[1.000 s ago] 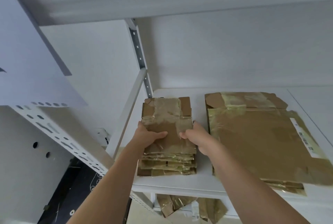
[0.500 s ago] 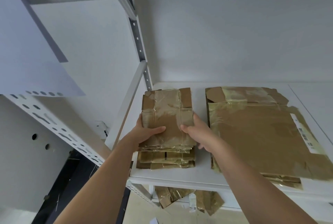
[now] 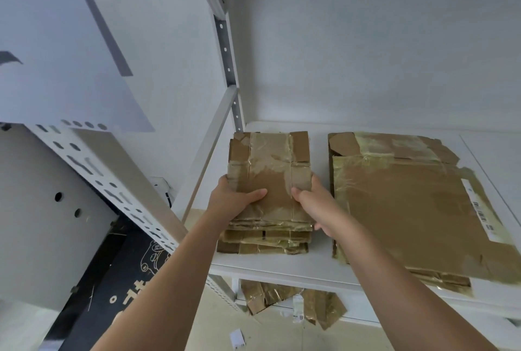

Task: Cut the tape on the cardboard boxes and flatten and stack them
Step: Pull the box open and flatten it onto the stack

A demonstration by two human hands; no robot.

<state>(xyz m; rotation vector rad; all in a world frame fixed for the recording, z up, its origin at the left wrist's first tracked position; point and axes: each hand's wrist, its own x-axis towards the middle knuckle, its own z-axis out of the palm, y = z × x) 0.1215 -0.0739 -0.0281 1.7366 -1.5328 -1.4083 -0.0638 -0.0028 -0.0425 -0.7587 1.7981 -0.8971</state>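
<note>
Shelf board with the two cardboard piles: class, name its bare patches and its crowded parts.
Bare white shelf shows in the strip between the small stack and the large stack, along the front edge below the small stack, and at the far right corner. The left part is crowded: both hands grip the small stack.

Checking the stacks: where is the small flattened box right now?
Head view, shelf's left end: the small flattened box tops the small pile, held between both hands.

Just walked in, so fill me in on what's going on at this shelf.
A person is stacking flattened cardboard boxes on a white shelf. The left hand and right hand grip the sides of the top flattened box on the small stack. A bigger flattened pile lies to the right, apart from it.
</note>
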